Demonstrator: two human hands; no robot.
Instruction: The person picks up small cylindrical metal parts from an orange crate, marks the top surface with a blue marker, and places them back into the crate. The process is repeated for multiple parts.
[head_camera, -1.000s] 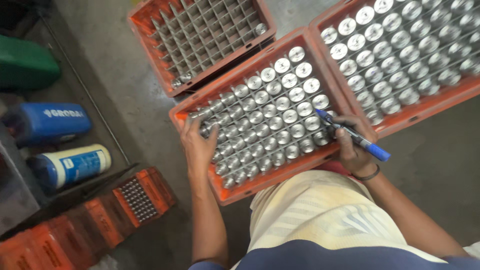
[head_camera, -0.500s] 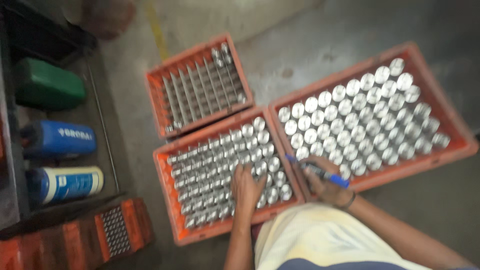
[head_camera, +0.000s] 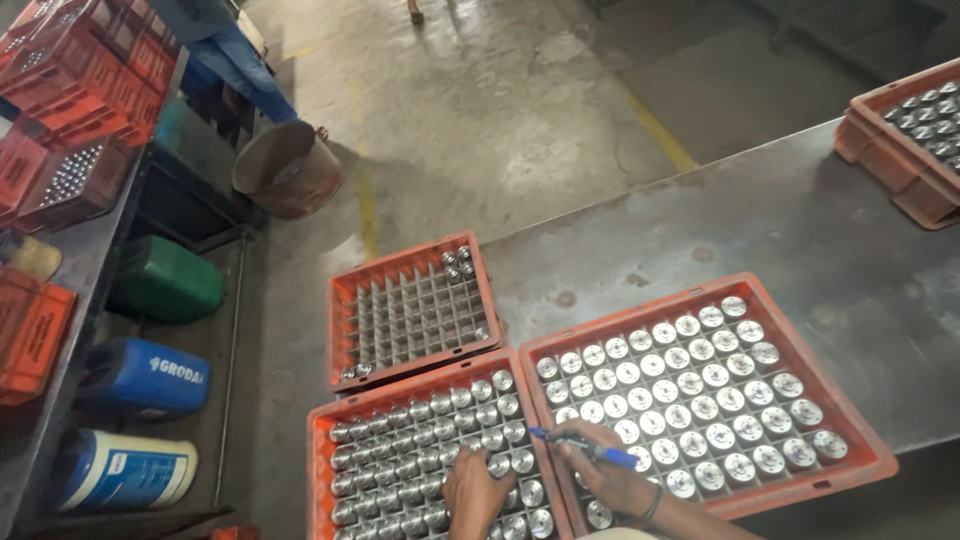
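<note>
A: Right hand (head_camera: 612, 478)?
B: Clenched around a blue marker (head_camera: 585, 449), tip pointing left, over the near-left corner of the full orange crate (head_camera: 860, 438) of round metal parts (head_camera: 700, 395).
A: Left hand (head_camera: 476, 492)?
B: Released, fingers spread, flat on the metal cylinders (head_camera: 430, 440) in the crate (head_camera: 318, 470) just left of the right hand.
A: Beyond the hands?
B: A mostly empty divided crate (head_camera: 345, 330), with a few parts in its far corner. Grey metal table (head_camera: 800, 220) under everything. Jerrycans, green (head_camera: 165, 282) and blue (head_camera: 145, 378), sit far left.
</note>
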